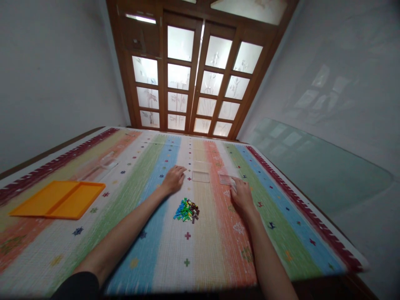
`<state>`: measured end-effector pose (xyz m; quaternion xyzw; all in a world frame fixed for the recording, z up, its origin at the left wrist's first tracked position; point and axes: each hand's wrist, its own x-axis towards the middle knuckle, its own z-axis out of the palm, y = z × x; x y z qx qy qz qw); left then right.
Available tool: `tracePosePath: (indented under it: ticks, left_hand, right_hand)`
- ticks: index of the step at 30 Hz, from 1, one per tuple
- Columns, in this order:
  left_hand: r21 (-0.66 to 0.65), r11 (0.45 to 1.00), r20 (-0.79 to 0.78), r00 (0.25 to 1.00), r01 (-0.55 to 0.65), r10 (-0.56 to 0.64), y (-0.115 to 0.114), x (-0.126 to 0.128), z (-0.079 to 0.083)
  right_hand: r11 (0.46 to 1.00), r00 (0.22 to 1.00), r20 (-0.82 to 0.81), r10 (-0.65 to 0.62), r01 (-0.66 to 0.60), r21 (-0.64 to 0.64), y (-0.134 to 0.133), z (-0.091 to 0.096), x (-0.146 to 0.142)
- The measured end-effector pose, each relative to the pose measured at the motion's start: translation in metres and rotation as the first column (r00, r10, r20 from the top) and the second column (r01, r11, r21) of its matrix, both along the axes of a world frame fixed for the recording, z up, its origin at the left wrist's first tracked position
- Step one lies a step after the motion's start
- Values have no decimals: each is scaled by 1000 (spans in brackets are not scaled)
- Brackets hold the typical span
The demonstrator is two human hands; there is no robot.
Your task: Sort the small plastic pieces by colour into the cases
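My right hand [243, 195] grips the near right corner of a small clear plastic box [225, 179] at the table. A second clear plastic box [200, 177] lies on the cloth between my hands. My left hand [175, 179] rests on the cloth left of that box, apart from it, its fingers loosely bent and holding nothing. Nearer to me, between my forearms, is a loose pile of small building bricks [186, 210] in blue, green, yellow and dark brown.
A shallow orange tray with a dividing ridge [76, 201] lies on the left of the table. Behind it is a clear plastic bag or wrapper [101, 165]. A striped tablecloth [131, 237] covers the table. Wooden doors with glass panes [193, 75] stand beyond the far edge.
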<state>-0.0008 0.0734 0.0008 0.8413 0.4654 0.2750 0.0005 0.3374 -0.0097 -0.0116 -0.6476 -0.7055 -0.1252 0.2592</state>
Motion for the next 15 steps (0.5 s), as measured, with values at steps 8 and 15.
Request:
tracePosePath:
  ticks: [8, 15]
  left_hand:
    - [0, 813, -70, 811, -582, 581, 10, -138, 23]
    - [-6, 630, -178, 621, -776, 763, 8, -201, 25]
  right_hand:
    - [988, 967, -209, 145, -131, 80, -43, -2, -15]
    - [968, 946, -209, 249, -238, 79, -43, 18, -30]
